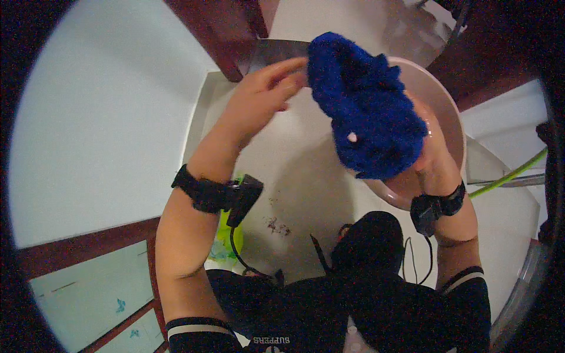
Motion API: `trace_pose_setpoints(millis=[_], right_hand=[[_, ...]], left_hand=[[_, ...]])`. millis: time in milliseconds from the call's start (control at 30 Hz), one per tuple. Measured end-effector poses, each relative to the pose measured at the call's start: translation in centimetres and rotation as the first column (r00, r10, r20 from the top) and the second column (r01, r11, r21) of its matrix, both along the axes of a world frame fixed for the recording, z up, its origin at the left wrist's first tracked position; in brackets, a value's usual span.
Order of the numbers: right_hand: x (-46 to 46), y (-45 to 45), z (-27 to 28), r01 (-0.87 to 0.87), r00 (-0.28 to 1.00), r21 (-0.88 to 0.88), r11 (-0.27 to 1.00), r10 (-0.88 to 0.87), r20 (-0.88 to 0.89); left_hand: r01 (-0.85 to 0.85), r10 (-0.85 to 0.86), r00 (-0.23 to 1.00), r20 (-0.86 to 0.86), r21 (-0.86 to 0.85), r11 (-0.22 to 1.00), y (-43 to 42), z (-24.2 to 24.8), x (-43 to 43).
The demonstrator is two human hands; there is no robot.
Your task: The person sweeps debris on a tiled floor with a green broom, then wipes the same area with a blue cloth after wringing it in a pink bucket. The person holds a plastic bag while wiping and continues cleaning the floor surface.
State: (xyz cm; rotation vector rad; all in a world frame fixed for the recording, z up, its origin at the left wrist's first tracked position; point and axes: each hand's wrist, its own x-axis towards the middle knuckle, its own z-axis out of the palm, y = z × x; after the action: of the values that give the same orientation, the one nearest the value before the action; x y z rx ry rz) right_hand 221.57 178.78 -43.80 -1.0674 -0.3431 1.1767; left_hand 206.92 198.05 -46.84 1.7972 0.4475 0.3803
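Observation:
A dark blue fuzzy cloth article (375,132), bunched and slipper-like in outline, is held up in front of me. My right hand (426,137) grips its right side, and most of those fingers are hidden behind the fabric. A small pale spot shows on its near part. My left hand (265,90) is at the far left end, index finger stretched out. Its fingertips meet the edge of the cloth, but whether they pinch it is hidden. Below and to the right stands a pinkish basin (457,106), partly covered by the cloth and my right hand.
Black straps with devices and cables circle my left wrist (205,192) and right wrist (437,209). A yellow-green object (231,234) lies under my left forearm. Dark specks (278,226) mark the pale floor. A green hose or stick (507,172) extends at right; a pale wall panel (110,123) rises at left.

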Motion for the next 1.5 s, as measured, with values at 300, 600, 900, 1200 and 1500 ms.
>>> trace_pose_setpoints(millis=[300,600,900,1200,1500], right_hand=[[-8.6,8.6,-7.1,-0.129,0.975,-0.146,0.981,0.099,-0.200],[-5.0,6.0,-27.9,0.345,0.893,-0.439,0.830,-0.147,0.425],[-7.9,-1.4,-42.1,0.637,0.448,-0.649,0.415,0.486,0.750],[-13.6,8.2,-44.0,0.264,0.267,-0.488,0.832,0.423,0.866],[2.7,9.1,-36.4,0.308,0.719,-0.622,0.720,0.252,0.647]], left_hand=[[0.177,0.363,0.564,-0.742,0.538,0.824,2.4,-14.8,-22.7],[-0.735,0.688,0.378,-0.619,0.251,0.629,-0.7,-25.2,-37.4],[-0.722,0.749,0.454,-0.483,0.292,0.627,-1.8,-29.5,-36.9],[-0.773,0.726,0.495,-0.478,0.141,0.619,-0.9,-31.0,-41.5],[-0.886,0.817,0.439,-0.373,-0.333,0.323,-6.6,-23.9,-48.5]])
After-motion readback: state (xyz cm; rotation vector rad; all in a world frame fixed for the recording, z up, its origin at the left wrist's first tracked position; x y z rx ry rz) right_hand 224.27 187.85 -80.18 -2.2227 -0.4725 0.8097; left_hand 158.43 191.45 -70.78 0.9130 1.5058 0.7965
